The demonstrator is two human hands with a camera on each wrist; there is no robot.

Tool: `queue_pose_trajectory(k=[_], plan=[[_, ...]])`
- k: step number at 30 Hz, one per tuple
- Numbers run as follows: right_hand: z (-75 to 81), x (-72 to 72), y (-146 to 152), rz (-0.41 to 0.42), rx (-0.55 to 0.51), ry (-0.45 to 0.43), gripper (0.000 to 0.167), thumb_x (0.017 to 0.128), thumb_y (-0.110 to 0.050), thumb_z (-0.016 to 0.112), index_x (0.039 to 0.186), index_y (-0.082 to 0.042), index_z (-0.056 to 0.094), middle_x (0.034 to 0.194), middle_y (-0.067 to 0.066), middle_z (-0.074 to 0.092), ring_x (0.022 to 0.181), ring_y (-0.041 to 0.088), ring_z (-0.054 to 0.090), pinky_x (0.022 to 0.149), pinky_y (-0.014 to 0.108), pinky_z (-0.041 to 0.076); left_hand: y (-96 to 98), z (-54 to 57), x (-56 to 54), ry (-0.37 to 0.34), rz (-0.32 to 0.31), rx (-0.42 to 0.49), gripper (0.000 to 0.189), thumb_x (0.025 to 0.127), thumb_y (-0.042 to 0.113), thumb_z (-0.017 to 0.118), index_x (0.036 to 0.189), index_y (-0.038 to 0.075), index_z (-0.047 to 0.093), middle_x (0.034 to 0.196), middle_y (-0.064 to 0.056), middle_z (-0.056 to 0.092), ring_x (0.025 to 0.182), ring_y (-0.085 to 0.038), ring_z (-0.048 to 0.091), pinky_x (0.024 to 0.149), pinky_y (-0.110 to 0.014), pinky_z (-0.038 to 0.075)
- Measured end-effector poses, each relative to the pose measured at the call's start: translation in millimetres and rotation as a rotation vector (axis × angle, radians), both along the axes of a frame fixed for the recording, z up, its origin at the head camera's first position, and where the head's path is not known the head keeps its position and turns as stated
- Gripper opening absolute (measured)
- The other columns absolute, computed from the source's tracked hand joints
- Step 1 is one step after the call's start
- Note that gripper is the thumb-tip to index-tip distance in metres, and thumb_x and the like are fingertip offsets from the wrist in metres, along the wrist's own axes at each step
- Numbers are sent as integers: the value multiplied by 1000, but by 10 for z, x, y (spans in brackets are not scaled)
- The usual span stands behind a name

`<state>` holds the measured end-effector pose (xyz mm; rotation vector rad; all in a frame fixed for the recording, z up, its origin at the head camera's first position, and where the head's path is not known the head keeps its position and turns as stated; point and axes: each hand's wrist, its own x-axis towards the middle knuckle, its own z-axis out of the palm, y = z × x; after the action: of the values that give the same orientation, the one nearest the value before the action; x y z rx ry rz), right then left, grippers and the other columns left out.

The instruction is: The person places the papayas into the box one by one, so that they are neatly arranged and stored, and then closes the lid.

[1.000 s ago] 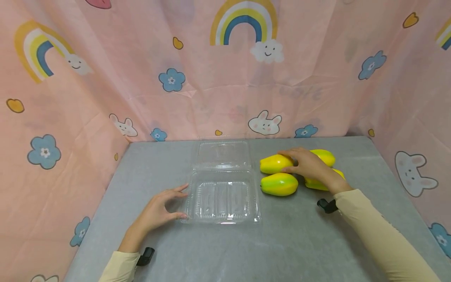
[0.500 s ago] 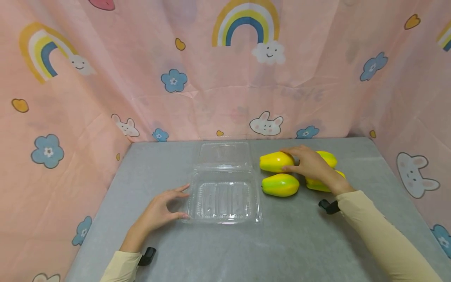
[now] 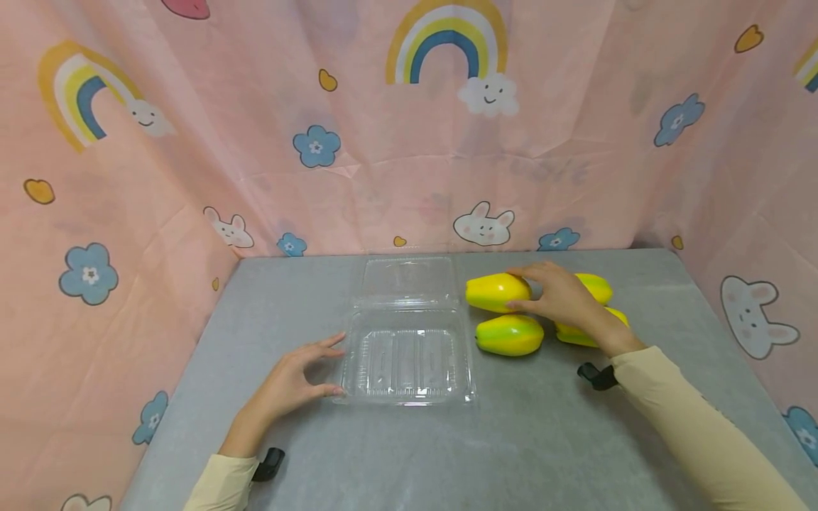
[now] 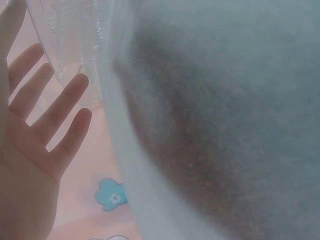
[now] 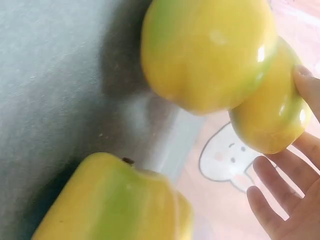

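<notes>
Yellow fruit (image 3: 497, 292): pinched at its right end by the right hand (image 3: 559, 298), thumb on one side and fingers opposite; the right wrist view shows the lowest fingers fanned apart.
Shift: over the last second it slides leftward and opens a narrow gap from the front fruit (image 3: 509, 336); it now looks slightly raised, so I judge it is being moved rather than merely gripped.
Direction: blunt free end points left, towards the clear container (image 3: 409, 362); which end bears the stem, I cannot tell.
Long axis: crosswise, nearly level.
Left hand (image 3: 290, 380): thumb and fingers spread at the container's left rim, unchanged; whether they press it, I cannot tell.
Lid (image 3: 407, 280): folded back behind the base.
Other fruit: back right fruit (image 3: 596, 287) and front right fruit (image 3: 575, 335), both partly hidden by the right hand and wrist.
Surroundings: grey table (image 3: 524, 447), pink curtain (image 3: 575, 191) behind.
</notes>
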<state>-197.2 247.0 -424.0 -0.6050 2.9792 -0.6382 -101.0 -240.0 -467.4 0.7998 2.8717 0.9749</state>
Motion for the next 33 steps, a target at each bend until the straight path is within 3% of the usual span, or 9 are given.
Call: queue_pose_trajectory(k=[18, 33], plan=[[163, 83, -312, 33, -71, 66, 68, 80, -51, 78, 135, -15, 61, 130, 6, 67, 121, 28, 57, 103, 56, 48, 11, -12, -12, 3, -3, -18, 66, 71, 48, 83, 128, 18, 67, 152, 9, 50, 137, -20, 52, 111, -44, 46], [199, 170, -640, 64, -121, 105, 66, 79, -51, 79, 131, -15, 64, 124, 2, 70, 111, 24, 61, 95, 47, 52, 23, 8, 16, 8, -2, -14, 67, 71, 45, 84, 129, 17, 66, 152, 7, 50, 137, -22, 52, 111, -45, 46]])
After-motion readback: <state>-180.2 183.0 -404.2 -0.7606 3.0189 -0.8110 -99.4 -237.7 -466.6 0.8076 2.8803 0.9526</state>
